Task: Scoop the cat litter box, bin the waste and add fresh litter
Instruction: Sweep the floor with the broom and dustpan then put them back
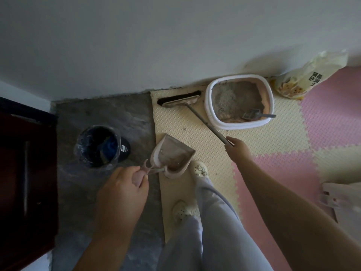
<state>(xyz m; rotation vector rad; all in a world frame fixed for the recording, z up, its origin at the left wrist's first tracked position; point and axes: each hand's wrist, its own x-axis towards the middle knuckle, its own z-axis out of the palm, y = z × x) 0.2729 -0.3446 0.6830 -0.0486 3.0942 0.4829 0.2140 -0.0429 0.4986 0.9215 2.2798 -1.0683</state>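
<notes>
white-rimmed litter box [210, 98], grey litter [234, 98], pink-and-cream mat [293, 137].

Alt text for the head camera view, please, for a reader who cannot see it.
Seen from above, a person's right hand holds a broom whose head lies on the foam mat beside the litter box, and the left hand holds a dustpan near a lined bin. A scoop rests in the box.

Open cream mat [195, 122] lies between dustpan [173, 155] and litter box [239, 101]; the broom [195, 106] crosses it diagonally. Bin [97, 146] stands left, litter bag [304, 79] right, against the wall.
</notes>
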